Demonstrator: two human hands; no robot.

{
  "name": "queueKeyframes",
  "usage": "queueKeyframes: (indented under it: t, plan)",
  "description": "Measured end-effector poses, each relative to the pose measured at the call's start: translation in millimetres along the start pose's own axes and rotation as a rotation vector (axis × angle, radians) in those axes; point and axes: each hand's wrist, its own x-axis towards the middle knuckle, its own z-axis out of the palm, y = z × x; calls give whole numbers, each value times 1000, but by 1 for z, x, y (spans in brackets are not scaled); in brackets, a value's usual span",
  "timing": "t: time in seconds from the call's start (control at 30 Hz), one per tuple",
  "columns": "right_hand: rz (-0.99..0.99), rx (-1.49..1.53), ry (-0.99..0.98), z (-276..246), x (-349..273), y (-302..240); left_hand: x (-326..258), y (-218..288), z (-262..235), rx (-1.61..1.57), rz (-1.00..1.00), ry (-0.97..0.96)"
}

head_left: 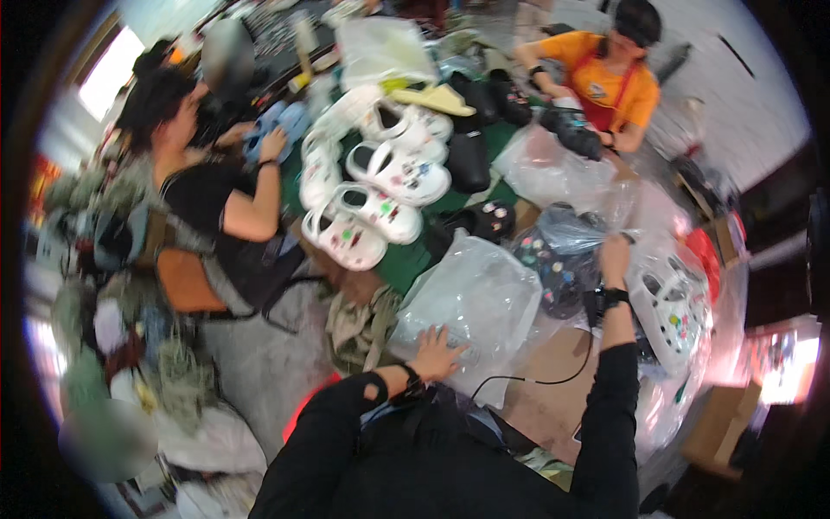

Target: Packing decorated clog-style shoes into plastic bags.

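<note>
My left hand [439, 355] lies flat with its fingers spread on an empty-looking clear plastic bag [471, 303] at the table's near edge. On the right, my right hand [615, 259] is closed on the gathered edge of another clear plastic bag [575, 233]. Dark clogs [560, 278] dotted with small coloured charms show through and below that bag; blur hides how far they sit inside it. Beyond the flat bag rests a black clog [484, 221] with charms. A dark cable [545, 381] runs across the brown cardboard [546, 405] between my arms.
White clogs [398, 173] with charms are grouped mid-table. Bagged white clogs [667, 316] stand right of my right arm. A person in black [212, 186] at left holds blue clogs [281, 125]; a person in orange [596, 78] across handles a black shoe [571, 130].
</note>
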Motion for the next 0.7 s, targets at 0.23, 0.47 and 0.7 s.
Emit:
queueKeyframes:
  t: [0.23,0.47,0.7]
  plan:
    - [81,856,196,-95,-34,-128,18,5,20,-112,34,90]
    - [-380,-426,942,-203,-98,-142,-31,-29,-62,-339,113,514]
    - [69,1415,437,-191,-178,-133,-109,-184,-18,-328,-768,632]
